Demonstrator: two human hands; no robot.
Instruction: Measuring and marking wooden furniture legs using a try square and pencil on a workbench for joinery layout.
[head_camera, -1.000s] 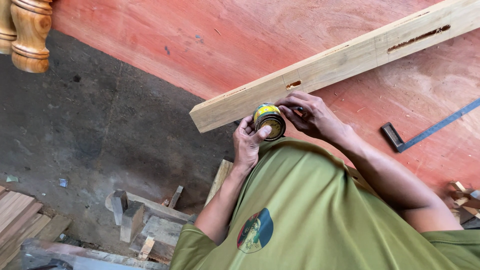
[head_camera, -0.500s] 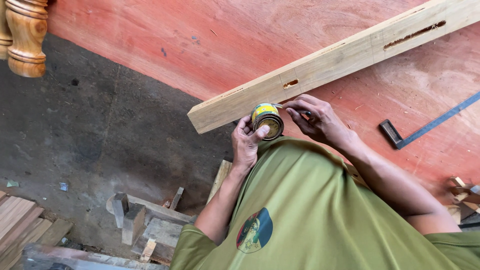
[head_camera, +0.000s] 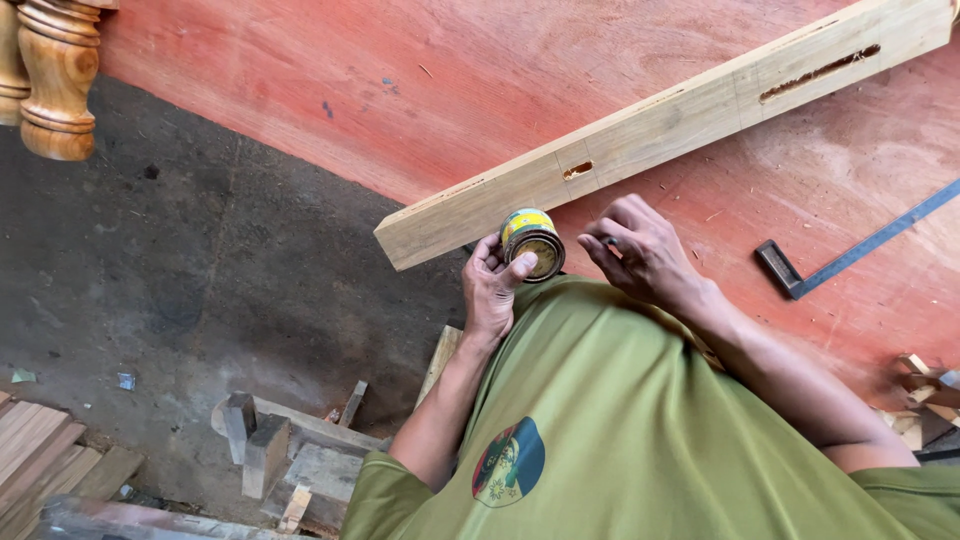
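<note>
My left hand grips a small round tin can with a yellow and green label, tilted on its side with its top facing me. My right hand hovers just right of the can, fingers pinched on a small dark object I cannot make out. Both hands are held over my green shirt, just below the near end of a long pale wooden plank with slots cut in it. The plank lies slanted across a red plywood sheet.
A metal try square lies on the plywood to the right. Turned wooden legs stand at the top left. Wood scraps lie on the dark concrete floor below, stacked boards at bottom left, offcuts at right.
My right hand's fingertips have drawn slightly away from the top of the can, to the right. My left hand keeps hold of the can.
</note>
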